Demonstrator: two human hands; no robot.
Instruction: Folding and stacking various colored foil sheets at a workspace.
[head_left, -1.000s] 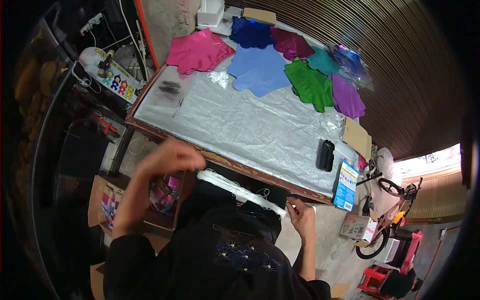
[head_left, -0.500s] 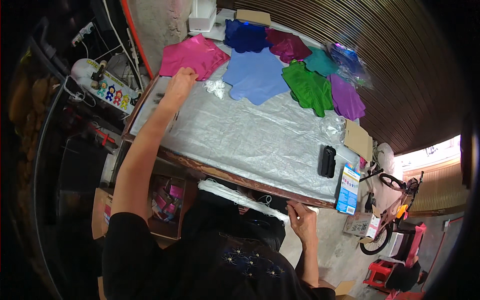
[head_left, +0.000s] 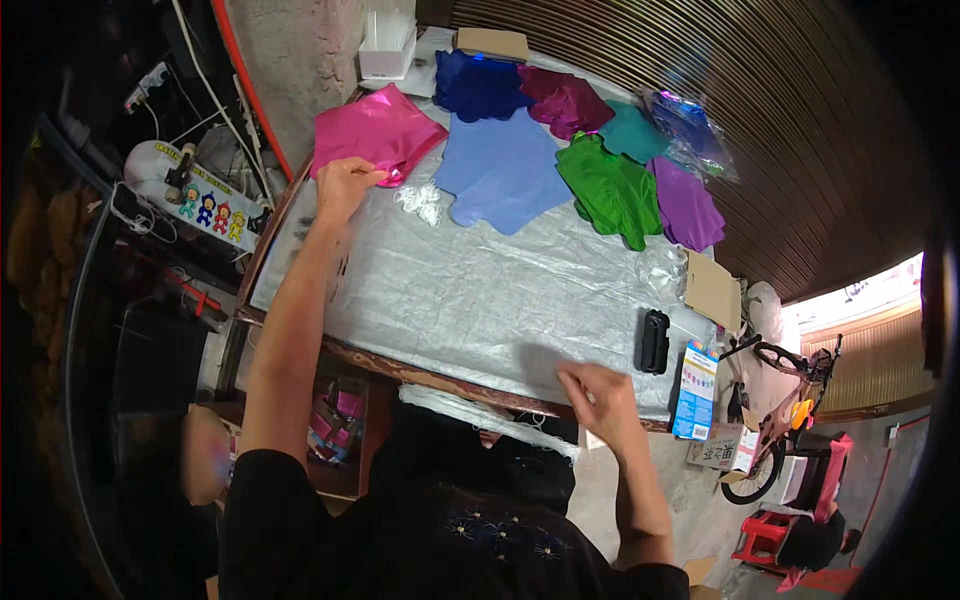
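Observation:
At the far left of the table lies a stack of flat pink foil balloons (head_left: 375,130). My left hand (head_left: 345,190) pinches the near edge of it between thumb and fingers. Beside it is a small bundle of white string (head_left: 420,203). My right hand (head_left: 605,400) hangs over the front edge of the table, fingers curled in; whether anything is in them I cannot make out. Long strands of white string (head_left: 465,412) lie across my lap, below the table edge and apart from the right hand.
Other flat foil balloons lie along the back: light blue (head_left: 505,170), dark blue (head_left: 480,85), maroon (head_left: 565,100), teal (head_left: 632,130), green (head_left: 608,190) and purple (head_left: 685,205). At the right are a black case (head_left: 654,342) and a blue-white package (head_left: 695,392). An open carton (head_left: 345,480) stands below.
My right hand has let go of the white string by my lap and risen over the table edge. My left hand has shifted along the pink balloons' near edge. The view has tilted slightly.

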